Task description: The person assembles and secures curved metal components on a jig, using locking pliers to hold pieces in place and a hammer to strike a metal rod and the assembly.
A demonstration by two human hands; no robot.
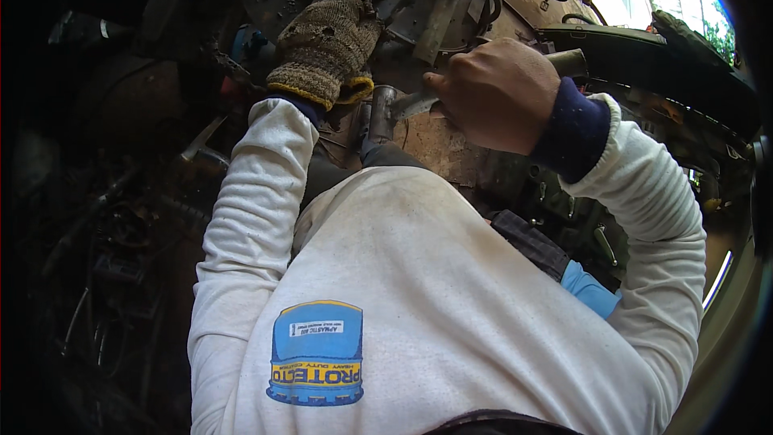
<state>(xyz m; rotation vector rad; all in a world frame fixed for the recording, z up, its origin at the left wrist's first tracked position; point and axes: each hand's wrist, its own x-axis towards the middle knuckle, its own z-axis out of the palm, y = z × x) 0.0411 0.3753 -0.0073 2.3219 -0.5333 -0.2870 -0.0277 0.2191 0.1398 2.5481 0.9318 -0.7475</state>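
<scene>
Bare right hand (pixel 501 93) grasps a grey metal hammer (pixel 384 113), its head near the yellow-edged, brown-knit-gloved left hand (pixel 330 44), whose grip I cannot tell.

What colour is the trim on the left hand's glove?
The glove has yellow trim, best seen in the head view.

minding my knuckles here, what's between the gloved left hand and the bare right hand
In the head view, the hammer's metal head and part of its handle; just beyond, a flat metal bar.
</scene>
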